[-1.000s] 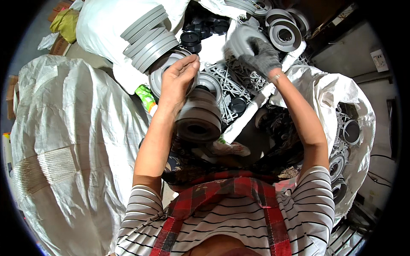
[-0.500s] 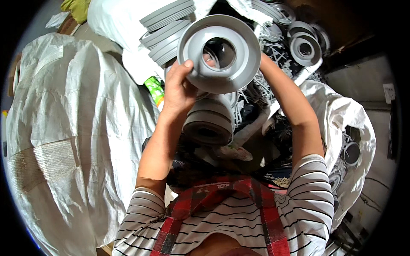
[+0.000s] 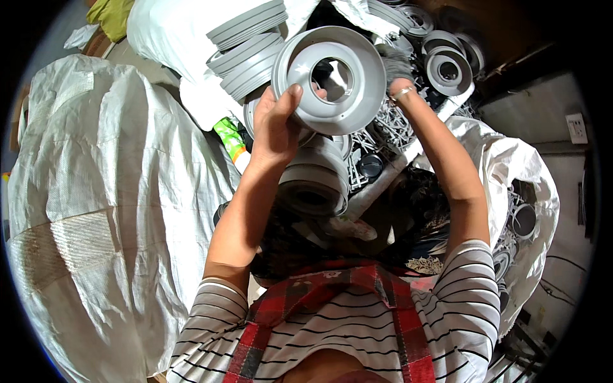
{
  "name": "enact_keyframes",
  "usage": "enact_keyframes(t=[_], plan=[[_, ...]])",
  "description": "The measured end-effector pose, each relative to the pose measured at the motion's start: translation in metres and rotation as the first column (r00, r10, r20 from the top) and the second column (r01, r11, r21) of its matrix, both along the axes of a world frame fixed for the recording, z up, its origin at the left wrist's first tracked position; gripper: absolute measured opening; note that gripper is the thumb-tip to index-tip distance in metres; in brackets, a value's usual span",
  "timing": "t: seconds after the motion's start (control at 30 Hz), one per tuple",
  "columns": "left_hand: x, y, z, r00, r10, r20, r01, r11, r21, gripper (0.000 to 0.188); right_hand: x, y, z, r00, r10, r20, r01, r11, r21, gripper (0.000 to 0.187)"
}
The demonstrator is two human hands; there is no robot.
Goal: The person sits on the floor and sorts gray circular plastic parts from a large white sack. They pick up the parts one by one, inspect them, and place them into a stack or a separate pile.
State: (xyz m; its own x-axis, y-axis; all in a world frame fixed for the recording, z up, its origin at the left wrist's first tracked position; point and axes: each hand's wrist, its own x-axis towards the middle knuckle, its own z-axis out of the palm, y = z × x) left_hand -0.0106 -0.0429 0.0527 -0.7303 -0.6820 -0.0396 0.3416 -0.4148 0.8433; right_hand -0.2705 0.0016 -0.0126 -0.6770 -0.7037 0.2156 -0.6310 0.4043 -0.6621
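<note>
I hold a grey plastic ring-shaped disc (image 3: 337, 80) up in front of me with both hands. My left hand (image 3: 276, 124) is bare and grips its lower left rim. My right hand (image 3: 397, 69), in a grey glove, grips its right rim. Under the disc, a stack of similar grey rings (image 3: 315, 180) rests near my lap.
A large white woven sack (image 3: 96, 210) fills the left. Another row of grey rings (image 3: 246, 45) lies on a white sack at the top. More rings (image 3: 447, 67) and grey plastic scrap (image 3: 396, 124) lie ahead. An open sack (image 3: 520, 191) with parts stands at the right.
Both hands lifted one grey ring off the pile and raised it toward me; it now faces me flat, slightly higher and closer than half a second ago.
</note>
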Motion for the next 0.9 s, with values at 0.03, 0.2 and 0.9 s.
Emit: enact_keyframes(t=[0.03, 0.2, 0.9], plan=[[0.001, 0.002, 0.0, 0.999, -0.032, 0.011, 0.032, 0.999, -0.018, 0.035, 0.005, 0.013, 0.017, 1.0, -0.016, 0.027, 0.018, 0.995, -0.102, 0.034], [-0.001, 0.017, -0.001, 0.997, -0.046, 0.066, 0.037, 0.992, 0.124, 0.038, 0.067, 0.076, 0.074, 0.964, 0.213, -0.161, -0.264, 0.858, -0.441, 0.02], [-0.005, 0.023, -0.015, 0.93, -0.235, 0.282, 0.248, 0.969, -0.011, 0.034, 0.088, 0.099, 0.048, 0.73, 0.564, -0.386, -0.602, 0.798, 0.03, 0.071]])
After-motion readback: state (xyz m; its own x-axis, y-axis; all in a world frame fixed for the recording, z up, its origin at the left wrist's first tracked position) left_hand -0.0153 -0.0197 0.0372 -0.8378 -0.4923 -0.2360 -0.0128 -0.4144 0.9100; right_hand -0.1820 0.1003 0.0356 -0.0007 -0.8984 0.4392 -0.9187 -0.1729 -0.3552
